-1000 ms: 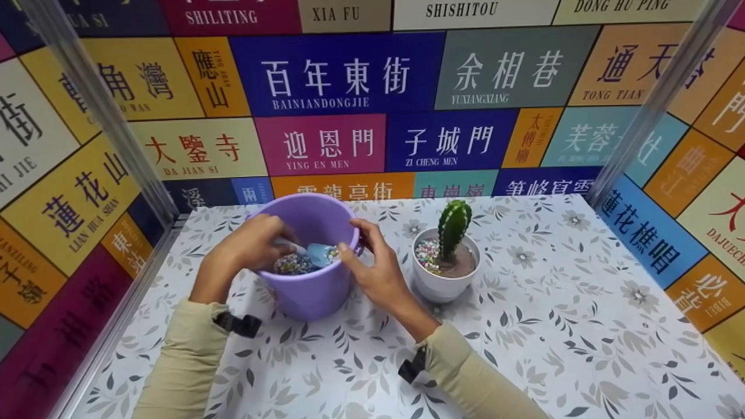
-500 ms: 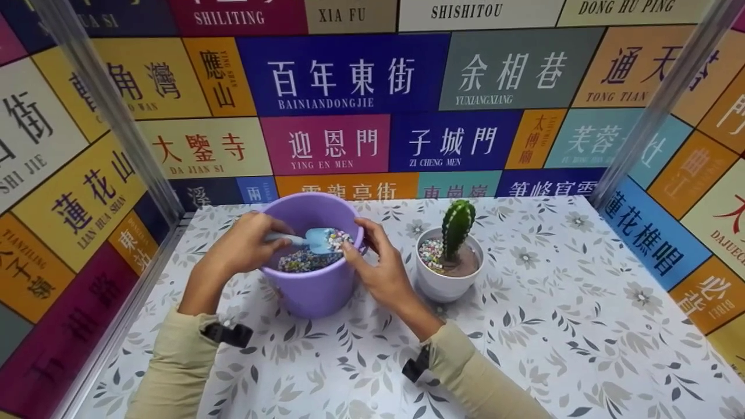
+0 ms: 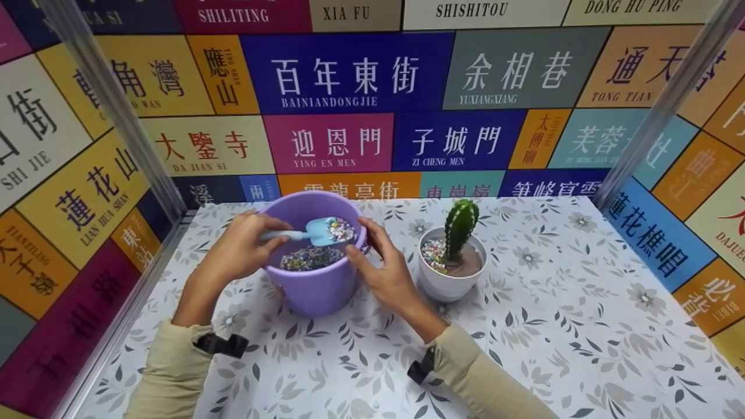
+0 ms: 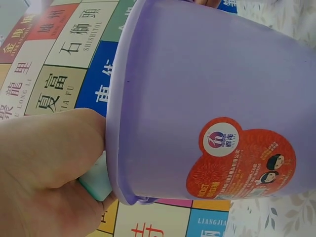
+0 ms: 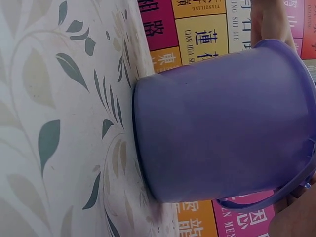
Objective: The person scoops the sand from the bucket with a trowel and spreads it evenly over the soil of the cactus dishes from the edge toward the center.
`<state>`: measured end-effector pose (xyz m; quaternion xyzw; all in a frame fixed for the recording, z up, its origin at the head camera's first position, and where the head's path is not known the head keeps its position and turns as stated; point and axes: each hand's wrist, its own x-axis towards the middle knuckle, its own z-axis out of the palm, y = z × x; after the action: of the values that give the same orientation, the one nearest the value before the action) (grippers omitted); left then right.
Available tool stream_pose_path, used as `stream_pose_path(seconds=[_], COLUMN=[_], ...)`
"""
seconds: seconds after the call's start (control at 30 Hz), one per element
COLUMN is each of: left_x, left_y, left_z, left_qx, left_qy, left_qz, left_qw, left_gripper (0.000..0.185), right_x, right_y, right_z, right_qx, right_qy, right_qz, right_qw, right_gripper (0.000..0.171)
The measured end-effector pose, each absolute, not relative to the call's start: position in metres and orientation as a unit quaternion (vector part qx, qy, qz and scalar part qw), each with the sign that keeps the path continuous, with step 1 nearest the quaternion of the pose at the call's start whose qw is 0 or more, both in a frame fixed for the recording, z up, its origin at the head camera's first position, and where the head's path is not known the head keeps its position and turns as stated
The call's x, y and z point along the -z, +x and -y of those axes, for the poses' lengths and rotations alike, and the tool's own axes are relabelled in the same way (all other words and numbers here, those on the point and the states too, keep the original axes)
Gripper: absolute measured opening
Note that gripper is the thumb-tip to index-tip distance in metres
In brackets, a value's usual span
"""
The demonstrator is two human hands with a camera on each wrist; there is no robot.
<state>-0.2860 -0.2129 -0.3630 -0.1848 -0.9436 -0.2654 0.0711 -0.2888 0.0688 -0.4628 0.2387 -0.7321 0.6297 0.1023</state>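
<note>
My left hand [image 3: 241, 244] grips the handle of a small light blue shovel [image 3: 318, 231] over the mouth of a purple bucket [image 3: 314, 294]. Small multicoloured pebbles [image 3: 340, 230] heap on the shovel's blade, near the bucket's right inner wall. Below it, darker mixed gravel [image 3: 311, 259] lies inside the bucket. With thumb and fingers, my right hand [image 3: 384, 270] holds the bucket's right rim. In the left wrist view the bucket's side bears a red label [image 4: 242, 160], and the handle end [image 4: 97, 180] pokes out below the palm. The right wrist view shows the bucket's handle [image 5: 276, 197] hanging along its side.
Just right of the bucket stands a white pot [image 3: 451, 282] with a green cactus [image 3: 461, 227] and coloured pebbles in it. Beneath everything is a leaf-patterned tabletop [image 3: 553, 326]. Walls covered in sign panels [image 3: 349, 75] close off the back and sides.
My left hand has lifted the shovel out of the gravel, its blade now carrying pebbles higher in the bucket. The right hand stays on the rim. The view has shifted slightly.
</note>
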Motion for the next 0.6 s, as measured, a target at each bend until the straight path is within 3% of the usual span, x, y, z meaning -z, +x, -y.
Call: stream_pose_path(seconds=[0.6], left_x=[0.358], left_y=[-0.276], left_z=[0.211], left_qx=[0.290], left_qy=[-0.177], left_qz=[0.935], left_qw=[0.100], left_gripper=[0.024], right_x=[0.465], right_y=[-0.281], right_z=[-0.082], right_qx=[-0.626], right_qy=[0.272], right_qz=[0.722], right_qw=[0.119], right_gripper=[0.064])
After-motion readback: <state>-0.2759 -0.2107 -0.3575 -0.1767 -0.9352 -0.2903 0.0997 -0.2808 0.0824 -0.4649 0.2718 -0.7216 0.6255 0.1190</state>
